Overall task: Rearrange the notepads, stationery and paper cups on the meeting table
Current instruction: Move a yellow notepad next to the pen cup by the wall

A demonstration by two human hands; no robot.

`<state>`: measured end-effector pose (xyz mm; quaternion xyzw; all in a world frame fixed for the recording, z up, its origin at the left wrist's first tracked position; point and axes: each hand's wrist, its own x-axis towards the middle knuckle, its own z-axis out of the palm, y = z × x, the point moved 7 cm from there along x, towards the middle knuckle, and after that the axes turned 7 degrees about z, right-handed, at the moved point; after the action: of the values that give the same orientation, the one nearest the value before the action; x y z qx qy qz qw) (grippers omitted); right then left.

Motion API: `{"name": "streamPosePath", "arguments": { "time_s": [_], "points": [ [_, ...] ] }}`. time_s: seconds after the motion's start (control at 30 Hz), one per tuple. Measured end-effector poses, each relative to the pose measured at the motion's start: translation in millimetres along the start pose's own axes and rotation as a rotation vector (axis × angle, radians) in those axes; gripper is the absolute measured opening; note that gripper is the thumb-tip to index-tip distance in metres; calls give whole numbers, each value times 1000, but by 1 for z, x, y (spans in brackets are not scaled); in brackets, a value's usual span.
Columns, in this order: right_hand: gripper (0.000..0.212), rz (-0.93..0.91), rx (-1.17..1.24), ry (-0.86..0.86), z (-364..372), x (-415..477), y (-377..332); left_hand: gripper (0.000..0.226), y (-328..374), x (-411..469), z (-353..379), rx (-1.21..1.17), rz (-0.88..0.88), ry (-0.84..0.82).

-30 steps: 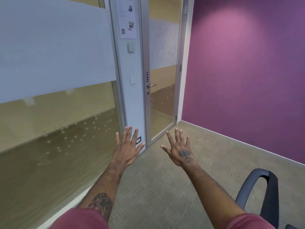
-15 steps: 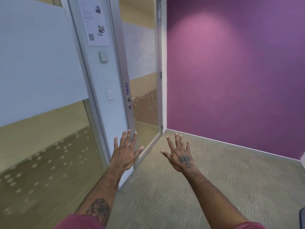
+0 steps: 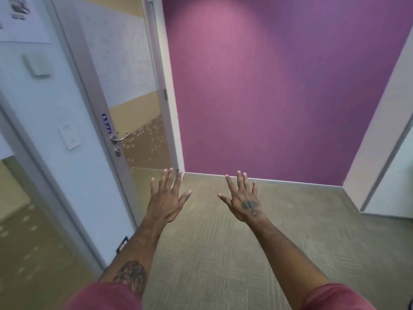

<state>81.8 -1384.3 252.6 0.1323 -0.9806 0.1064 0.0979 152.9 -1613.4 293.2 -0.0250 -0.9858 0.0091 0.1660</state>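
Observation:
My left hand and my right hand are stretched out in front of me at about the same height, backs up, fingers straight and spread. Neither holds anything. They hang in the air over the carpet, a short gap between them. No notepads, stationery, paper cups or meeting table appear in the head view.
A glass door with a metal handle stands at the left beside a white panel with switches. A purple wall faces me. Beige carpet covers the floor. A white wall corner stands at the right.
The view has swung right: the frosted glass wall and door slid left, the purple wall fills the middle, the chair has left the frame. Both hands keep their spread pose.

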Motion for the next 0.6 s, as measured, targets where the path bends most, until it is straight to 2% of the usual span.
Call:
{"name": "streamPosePath", "arguments": {
  "time_s": [0.3, 0.6],
  "points": [
    [84, 141, -99, 25, -4, 120, 141, 87, 88, 182, 62, -51, 111, 8],
    [83, 328, -146, 51, -21, 182, 289, 87, 207, 327, 110, -134, 298, -17]
  ]
}}
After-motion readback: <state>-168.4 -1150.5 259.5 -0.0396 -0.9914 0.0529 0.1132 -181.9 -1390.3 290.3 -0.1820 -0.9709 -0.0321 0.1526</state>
